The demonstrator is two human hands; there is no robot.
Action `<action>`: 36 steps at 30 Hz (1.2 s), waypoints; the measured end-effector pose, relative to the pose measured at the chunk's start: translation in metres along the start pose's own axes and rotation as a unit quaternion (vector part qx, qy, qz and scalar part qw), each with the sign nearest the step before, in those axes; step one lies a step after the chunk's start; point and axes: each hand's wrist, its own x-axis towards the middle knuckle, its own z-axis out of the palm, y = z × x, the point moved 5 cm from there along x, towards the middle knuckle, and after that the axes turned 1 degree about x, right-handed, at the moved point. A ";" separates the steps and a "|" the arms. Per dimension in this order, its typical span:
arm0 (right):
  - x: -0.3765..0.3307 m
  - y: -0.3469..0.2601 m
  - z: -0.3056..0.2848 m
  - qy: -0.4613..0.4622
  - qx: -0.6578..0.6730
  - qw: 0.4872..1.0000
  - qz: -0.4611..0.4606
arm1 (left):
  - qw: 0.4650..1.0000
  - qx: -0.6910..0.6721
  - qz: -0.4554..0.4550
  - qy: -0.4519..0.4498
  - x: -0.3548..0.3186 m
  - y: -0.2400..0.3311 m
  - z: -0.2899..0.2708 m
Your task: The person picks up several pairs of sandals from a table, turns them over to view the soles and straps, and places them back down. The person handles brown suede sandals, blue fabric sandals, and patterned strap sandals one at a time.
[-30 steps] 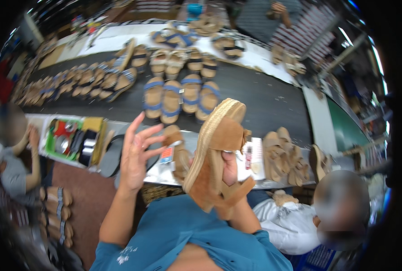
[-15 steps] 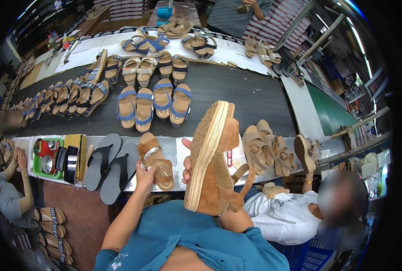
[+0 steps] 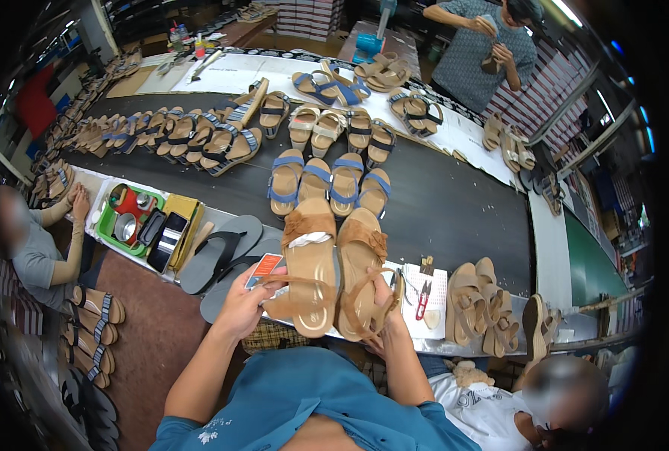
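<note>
Brown sandals sit side by side in front of me, toes pointing away, held up over the near edge of the desk. Their wide front straps look like napped suede, the heel straps are thin loops, and the tan insoles are smooth and foot-shaped. Crumpled white stuffing fills the space under the front strap of the one on the left.

I see the left hand clamped on the left sandal's heel strap, thumb and fingers drawn close together, beside an orange and blue tag. The right hand grips the right sandal at its side, near the strap loops; most of its fingers are hidden, so I cannot tell how they curl. The two hands are apart, one on each outer side of the pair.

Just left of them lie grey flip-flops with black thongs, then a black phone and a green plastic tray. To the right, red-handled snips rest on a white sheet, with strappy tan sandals past it. Blue-strapped sandals stand in a row on the desk's matte dark middle. Across the desk, a co-worker in a patterned grey shirt holds a shoe.
</note>
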 end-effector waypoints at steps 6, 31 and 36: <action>-0.034 -0.013 0.094 -0.220 0.120 0.956 0.151 | 0.966 -0.051 0.246 0.057 -0.005 0.043 -0.025; 0.036 -0.137 0.272 -0.264 -0.548 0.699 -0.376 | 0.883 -0.420 0.208 -0.016 0.106 0.052 -0.070; 0.159 -0.208 0.361 -0.274 -0.677 0.542 -0.416 | 0.960 -0.250 0.034 0.119 0.134 0.020 -0.093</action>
